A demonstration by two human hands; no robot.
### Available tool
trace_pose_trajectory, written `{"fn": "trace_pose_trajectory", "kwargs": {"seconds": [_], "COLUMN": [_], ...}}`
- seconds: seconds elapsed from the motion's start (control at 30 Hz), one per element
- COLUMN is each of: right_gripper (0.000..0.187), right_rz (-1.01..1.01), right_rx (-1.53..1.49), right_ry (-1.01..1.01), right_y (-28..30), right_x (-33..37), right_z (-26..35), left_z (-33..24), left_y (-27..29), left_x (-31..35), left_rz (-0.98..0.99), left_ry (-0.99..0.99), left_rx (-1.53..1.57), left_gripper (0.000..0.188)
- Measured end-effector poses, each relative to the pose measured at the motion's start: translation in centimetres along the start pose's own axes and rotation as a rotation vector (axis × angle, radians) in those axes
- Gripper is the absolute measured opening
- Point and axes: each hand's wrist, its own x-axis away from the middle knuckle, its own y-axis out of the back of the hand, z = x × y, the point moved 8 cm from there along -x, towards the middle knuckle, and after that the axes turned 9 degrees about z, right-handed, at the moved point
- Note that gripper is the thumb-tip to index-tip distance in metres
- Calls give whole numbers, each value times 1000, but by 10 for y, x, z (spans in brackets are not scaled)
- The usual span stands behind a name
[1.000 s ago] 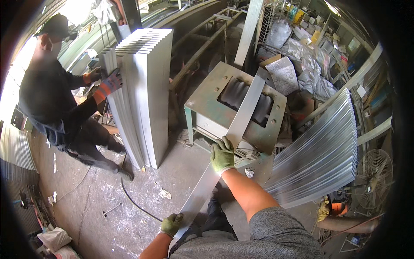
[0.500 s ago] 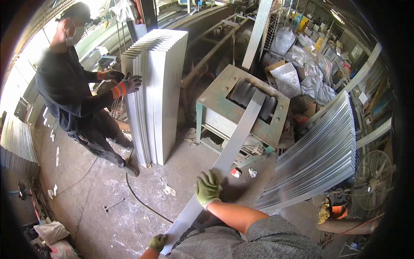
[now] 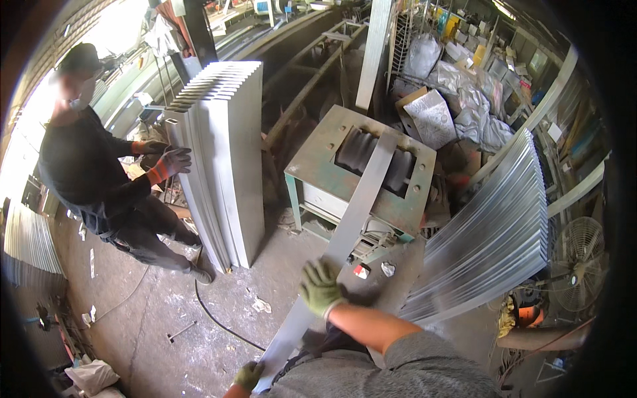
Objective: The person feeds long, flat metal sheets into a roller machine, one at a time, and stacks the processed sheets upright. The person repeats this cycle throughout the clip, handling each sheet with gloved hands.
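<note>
A long flat silver metal bar slopes from my body up to the machine with black ribbed rollers, its far end lying over them. My left hand, in a green glove, is closed around the edge of the bar near its lower end. Farther up, my right hand, also gloved in green, lies on the bar with its fingers spread. The rollers sit in the opening of a worn green metal table.
At the left a co-worker in dark clothes and orange-grey gloves steadies a tall upright stack of metal profiles. More long profiles lean at the right beside a fan. A black cable crosses the floor.
The view has shifted, so the machine and stack sit farther left. Both my hands remain at the bar. The co-worker's head is bent lower toward the stack.
</note>
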Motion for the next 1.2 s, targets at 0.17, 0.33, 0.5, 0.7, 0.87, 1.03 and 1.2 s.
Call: {"fn": "trace_pose_trajectory", "kwargs": {"seconds": [0.17,0.33,0.5,0.7,0.87,1.03,1.2], "right_gripper": [56,53,54,51,47,18,16], "right_rz": [-205,-225,-325,-272,-295,-268,-441], "right_rx": [110,-49,-66,84,129,-14,-122], "right_ry": [-1,-54,-254,-291,-311,-262,-195], "right_y": [67,73,79,117,144,160,156], "right_x": [-89,-90,-86,-137,-161,-170,-174], "right_z": [-127,-162,-206,-287,-319,-324,-293], "left_z": [-198,-352,-494,-629,-695,-680,-583], "left_y": [22,28,23,28,29,25,18], "left_x": [-76,-165,-236,-286,-320,-317,-277], "left_rz": [-56,-3,-19,-70,-3,6,19], "left_ry": [-70,-182,-301,-385,-441,-512,-311], "left_rx": [-195,-119,-166,-209,-171,-221,-110], "left_gripper": [68,70,73,77,77,74,76]}}
